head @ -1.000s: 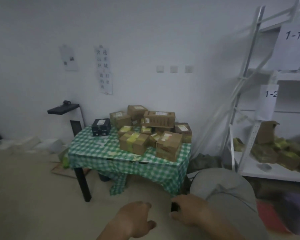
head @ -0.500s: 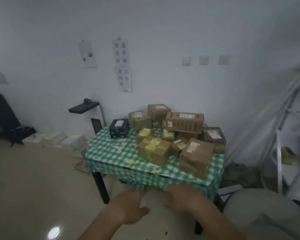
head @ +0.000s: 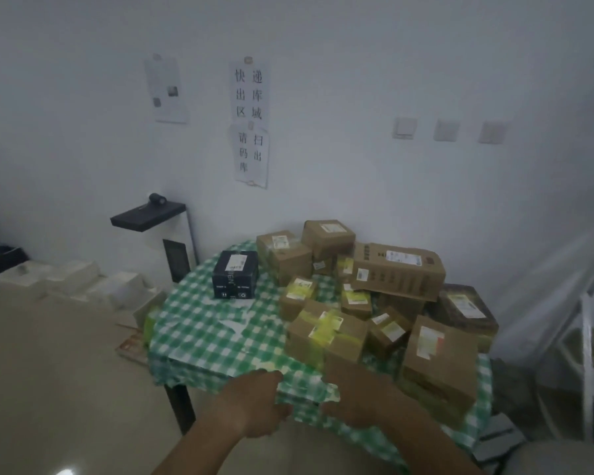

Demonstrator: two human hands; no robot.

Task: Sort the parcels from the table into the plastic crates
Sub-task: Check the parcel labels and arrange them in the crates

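At the near edge of the checked table (head: pixel 213 341), left hand (head: pixel 254 402) and right hand (head: pixel 357 395) hover apart, fingers loosely curled, holding nothing; cardboard parcels (head: pixel 326 334) crowd its right half, bare floor (head: pixel 55 378) lying leftward.

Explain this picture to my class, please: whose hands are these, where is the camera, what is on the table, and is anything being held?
There is no machine here. A person wears a camera on the head, so you look forward and down at their own two hands. The left hand and the right hand reach over the near edge of a table covered with a green checked cloth. On it lies a pile of brown cardboard parcels, many with yellow tape, and one black box standing apart. Neither hand has a grip on a parcel yet; how the fingers lie is too blurred to tell.
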